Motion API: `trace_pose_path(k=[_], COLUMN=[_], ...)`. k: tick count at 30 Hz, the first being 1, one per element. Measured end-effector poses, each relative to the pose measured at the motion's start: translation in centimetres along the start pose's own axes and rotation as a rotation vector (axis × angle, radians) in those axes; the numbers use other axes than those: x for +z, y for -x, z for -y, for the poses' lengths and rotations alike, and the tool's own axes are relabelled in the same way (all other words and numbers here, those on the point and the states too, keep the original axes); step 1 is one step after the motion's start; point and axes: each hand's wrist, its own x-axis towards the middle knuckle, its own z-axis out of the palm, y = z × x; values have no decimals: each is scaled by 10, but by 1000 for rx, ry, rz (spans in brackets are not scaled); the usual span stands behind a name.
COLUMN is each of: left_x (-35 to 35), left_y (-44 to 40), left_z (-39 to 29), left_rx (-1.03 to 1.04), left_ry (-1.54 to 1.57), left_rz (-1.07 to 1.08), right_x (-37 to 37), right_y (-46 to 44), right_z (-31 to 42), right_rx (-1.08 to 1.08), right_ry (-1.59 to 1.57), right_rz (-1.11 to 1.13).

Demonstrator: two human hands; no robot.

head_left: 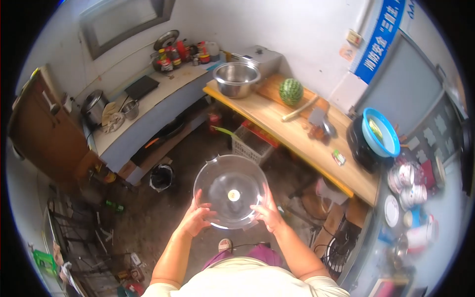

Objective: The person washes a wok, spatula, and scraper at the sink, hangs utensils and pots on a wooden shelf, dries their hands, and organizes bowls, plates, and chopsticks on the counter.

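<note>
A clear round bowl [230, 173] with a small round label at its bottom is held out in front of my body, above the floor. My left hand [197, 217] grips its left side, fingers curled at the wall. On the opposite side, my right hand [267, 210] holds the bowl the same way. Beyond it, on the wooden table [292, 126], stand a large steel bowl [236, 79] and a watermelon [291, 92] on a cutting board. A wooden rolling pin [300, 109] and a cleaver [317, 117] lie beside the melon.
A white basket [250, 143] and a lined bin [162, 177] stand on the floor. At the right are a blue basin [381, 132] and stacked bowls [411, 195]. Along the left counter [133, 116] sit a kettle [95, 105] and bottles.
</note>
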Motion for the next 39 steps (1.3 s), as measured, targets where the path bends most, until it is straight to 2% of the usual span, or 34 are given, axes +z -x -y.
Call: trace_pose_path(k=[5,10,16,25,34,39], left_x=[-11,-12,-15,-65,-108,-121], left_y=[13,33,94,246,413,470], left_z=[-1,10,52,126,155,165], left_rx=[68,220,407,716,946,1096], left_ry=[59,183,413,658,658,624], left_rz=[-82,-249,-561,-904,-1142,-1273], right_x=[12,31,79,235,389,453], right_y=[-34,-71,-90,-3,133,186], right_z=[1,12,-19,-90,-158,-187], right_rx=[117,216,285,457,607,632], right_ry=[123,151,180,375,355,352], right_rz=[117,351,771,1171,1534,1633])
